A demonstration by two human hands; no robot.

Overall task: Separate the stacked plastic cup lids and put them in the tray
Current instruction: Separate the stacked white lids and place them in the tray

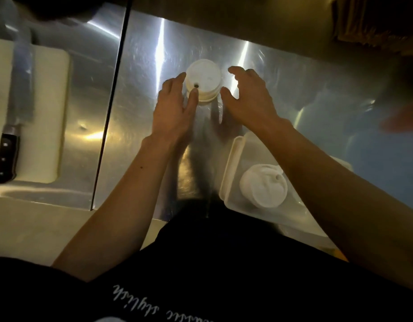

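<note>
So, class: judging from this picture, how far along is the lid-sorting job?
Done: one lid lies in the tray. In hand: the left hand touches the stack of lids on the counter; the right hand is open beside it. Left: separating that stack.

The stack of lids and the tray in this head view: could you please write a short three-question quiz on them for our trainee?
1. True or false: the left hand touches the stack of lids.
2. What lies in the tray? A) a knife B) white lids C) nothing
3. Is the right hand open or closed?

Key: 1 true, its thumb rests on the stack. 2 B. 3 open, just beside the stack.
</note>
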